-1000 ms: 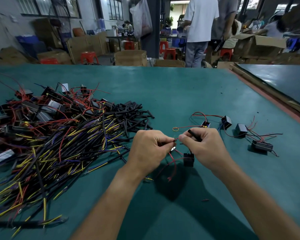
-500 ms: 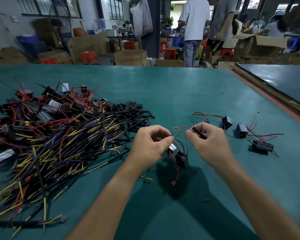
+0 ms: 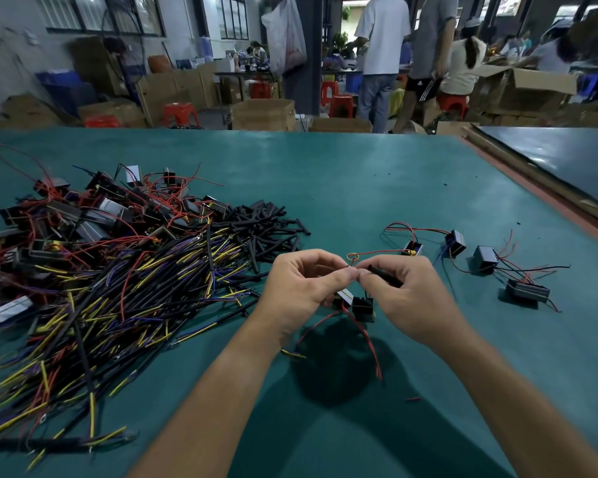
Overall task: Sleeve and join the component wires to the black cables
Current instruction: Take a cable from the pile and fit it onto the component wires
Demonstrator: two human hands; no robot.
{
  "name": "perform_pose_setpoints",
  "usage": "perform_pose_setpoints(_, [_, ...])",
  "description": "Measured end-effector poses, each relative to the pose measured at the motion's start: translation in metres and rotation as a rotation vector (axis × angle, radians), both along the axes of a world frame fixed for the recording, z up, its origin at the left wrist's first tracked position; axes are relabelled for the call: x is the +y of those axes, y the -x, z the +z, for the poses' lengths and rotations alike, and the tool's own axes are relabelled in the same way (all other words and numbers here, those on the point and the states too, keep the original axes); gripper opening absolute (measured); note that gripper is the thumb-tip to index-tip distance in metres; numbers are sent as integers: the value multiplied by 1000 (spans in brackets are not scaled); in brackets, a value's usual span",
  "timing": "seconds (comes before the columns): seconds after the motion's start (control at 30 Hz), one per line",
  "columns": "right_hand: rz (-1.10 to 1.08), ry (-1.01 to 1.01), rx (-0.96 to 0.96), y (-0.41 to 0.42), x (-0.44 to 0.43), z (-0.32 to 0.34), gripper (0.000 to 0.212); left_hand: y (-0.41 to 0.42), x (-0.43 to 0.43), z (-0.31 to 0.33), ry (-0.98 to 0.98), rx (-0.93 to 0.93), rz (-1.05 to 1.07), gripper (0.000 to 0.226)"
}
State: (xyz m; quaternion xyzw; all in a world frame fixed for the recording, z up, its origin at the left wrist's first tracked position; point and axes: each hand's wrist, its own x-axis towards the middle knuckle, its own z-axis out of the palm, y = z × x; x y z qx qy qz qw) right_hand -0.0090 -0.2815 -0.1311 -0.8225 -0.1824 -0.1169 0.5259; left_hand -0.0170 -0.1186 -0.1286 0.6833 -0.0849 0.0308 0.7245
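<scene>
My left hand [image 3: 304, 284] and my right hand [image 3: 404, 298] meet fingertip to fingertip above the green table [image 3: 325, 181], pinching thin wire ends between them. A black sleeve tube [image 3: 385, 274] lies across the fingers of my right hand. A small black box component [image 3: 363, 307] hangs just below the hands, and its red wires [image 3: 366, 336] trail down toward me. A big pile of black cables with yellow and purple ends [image 3: 118, 298] lies to the left, with boxed components [image 3: 94, 215] behind it and loose black sleeves [image 3: 266, 222] beside it.
Several black box components with red and black wires [image 3: 484, 260] lie to the right of my hands. A second dark table [image 3: 567, 160] borders the right edge. People, cardboard boxes and red stools fill the workshop beyond the table's far edge.
Both hands lifted slightly and came back together at the fingertips. The black component rose off the table and now hangs between them, its red wires dangling.
</scene>
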Motion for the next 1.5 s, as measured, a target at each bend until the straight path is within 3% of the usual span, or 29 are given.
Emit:
perform_pose_setpoints(0.07, [-1, -33, 40, 1, 1, 2, 31, -1, 0, -1, 2, -9, 26, 7])
perform_pose_setpoints(0.2, [6, -291, 254, 2, 1, 11, 42, -2, 0, -3, 14, -23, 39, 5])
perform_pose_setpoints(0.33, [-5, -311, 313, 2, 2, 15, 54, -3, -1, -3, 4, -46, 62, 7])
perform_pose_setpoints(0.6, [48, -425, 282, 3, 4, 16, 20, -1, 1, 1, 47, 19, 15, 15])
perform_pose_setpoints(1.0, [20, -422, 99, 3, 0, 13, 14, 2, 1, 3, 22, 35, -98, 24])
perform_pose_setpoints(1.5, [41, -461, 136, 3, 0, 12, 14, 2, 3, 2, 71, 40, -43, 17])
